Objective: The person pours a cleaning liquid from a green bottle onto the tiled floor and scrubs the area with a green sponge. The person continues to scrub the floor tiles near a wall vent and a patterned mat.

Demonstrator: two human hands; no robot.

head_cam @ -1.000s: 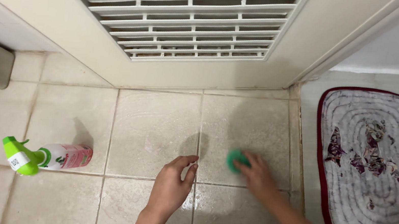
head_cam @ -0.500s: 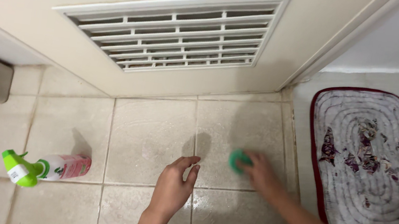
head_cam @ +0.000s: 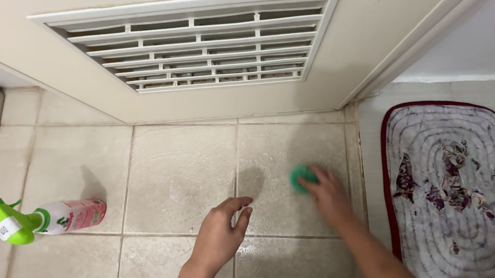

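Since the earlier frames, the right hand (head_cam: 328, 194) has carried the small green scrubbing pad (head_cam: 302, 178) a little farther up the wet beige floor tile (head_cam: 183, 169), toward the cream door with its white slatted vent (head_cam: 190, 39). Its fingers are curled down over the pad, pressing it flat to the tile beside the door frame, the forearm stretched out from the lower right.

Hovering just above the grout line with nothing in it, the left hand (head_cam: 219, 234) has its fingers loosely bent and apart, the wrist angled up from the bottom edge.

Likely risks: the tile looks wet and slick, so a bracing hand or a knee could slide; hard strokes might knock knuckles on the door frame, or push water onto the oval red-edged grey mat (head_cam: 459, 199). Well off to the left, the pink spray bottle with a green trigger (head_cam: 42, 220) lies on its side and could drip.
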